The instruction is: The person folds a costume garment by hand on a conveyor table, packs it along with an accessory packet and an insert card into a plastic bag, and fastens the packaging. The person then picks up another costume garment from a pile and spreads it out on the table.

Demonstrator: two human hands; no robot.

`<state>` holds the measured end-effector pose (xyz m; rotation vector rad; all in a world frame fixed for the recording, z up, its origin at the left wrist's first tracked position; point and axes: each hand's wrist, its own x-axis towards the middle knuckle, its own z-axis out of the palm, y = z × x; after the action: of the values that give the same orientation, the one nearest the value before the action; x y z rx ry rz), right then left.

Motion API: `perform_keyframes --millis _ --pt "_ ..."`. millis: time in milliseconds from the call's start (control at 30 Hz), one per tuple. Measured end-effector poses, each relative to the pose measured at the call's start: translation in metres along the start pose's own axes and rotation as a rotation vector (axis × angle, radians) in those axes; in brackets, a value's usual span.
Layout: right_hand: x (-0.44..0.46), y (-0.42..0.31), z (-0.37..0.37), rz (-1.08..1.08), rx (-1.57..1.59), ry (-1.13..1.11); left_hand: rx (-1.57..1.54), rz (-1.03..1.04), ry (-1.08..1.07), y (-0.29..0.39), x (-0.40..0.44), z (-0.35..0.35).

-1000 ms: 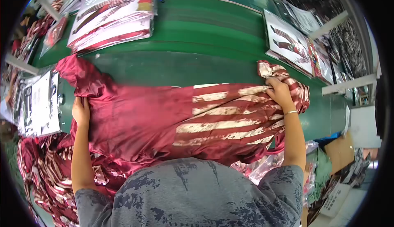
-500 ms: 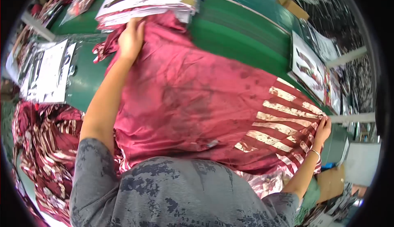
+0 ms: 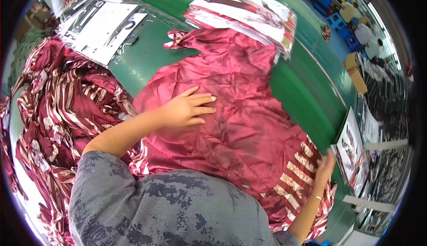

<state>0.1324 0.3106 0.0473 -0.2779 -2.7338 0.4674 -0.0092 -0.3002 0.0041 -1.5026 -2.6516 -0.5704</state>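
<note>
A dark red satin garment [image 3: 235, 99] with a cream-striped end [image 3: 296, 175] is spread over the green table [image 3: 147, 46]. My left hand [image 3: 190, 108] lies flat on the red cloth, fingers spread. At the striped end on the right, my right hand [image 3: 327, 166] is beside the hem, blurred by motion; whether it grips the cloth cannot be made out. The garment's upper edge reaches the stack of packed garments [image 3: 249, 6].
A pile of red and striped garments [image 3: 66, 108] lies at the left. Clear packages [image 3: 100, 24] are at the upper left, more [image 3: 351, 152] at the right beside a metal bar [image 3: 369, 204]. Other people [image 3: 349, 12] sit in the background. A carton [image 3: 356, 72] stands behind.
My left hand has let go of the garment's upper end and moved down onto its middle. My right hand has shifted left and down in view. The camera view has turned.
</note>
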Motion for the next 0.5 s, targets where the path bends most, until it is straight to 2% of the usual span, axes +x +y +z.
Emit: perform_keyframes --millis 33,100,167,200,233,333,367,400,433,500 --pt "0.0 -0.037 0.004 -0.07 -0.08 -0.218 0.056 -0.069 0.142 -0.012 0.001 -0.008" --pt "0.002 -0.077 0.024 -0.4 -0.21 -0.218 0.144 -0.204 0.415 -0.046 0.012 -0.029" --pt "0.015 -0.109 0.035 -0.387 -0.151 -0.187 0.207 -0.635 0.741 -0.061 0.038 -0.06" --pt "0.025 -0.131 0.034 -0.471 -0.164 -0.134 0.151 -0.707 0.666 -0.096 0.037 -0.059" --pt "0.035 -0.152 0.035 -0.448 -0.046 -0.145 0.1 -0.773 0.59 -0.127 0.035 -0.059" --pt "0.064 -0.225 0.04 -0.343 0.327 -0.182 0.134 -0.584 0.588 -0.147 0.06 -0.09" --pt "0.068 -0.254 0.037 -0.274 0.453 -0.205 0.105 -0.399 0.751 -0.122 0.079 -0.107" --pt "0.074 -0.281 0.034 -0.293 0.548 -0.174 0.101 -0.224 0.807 -0.087 0.099 -0.125" --pt "0.081 -0.306 0.032 -0.314 0.641 -0.147 0.115 -0.114 0.763 -0.062 0.113 -0.13" --pt "0.093 -0.339 0.033 -0.381 0.675 -0.111 0.005 0.237 0.656 0.008 0.131 -0.135"
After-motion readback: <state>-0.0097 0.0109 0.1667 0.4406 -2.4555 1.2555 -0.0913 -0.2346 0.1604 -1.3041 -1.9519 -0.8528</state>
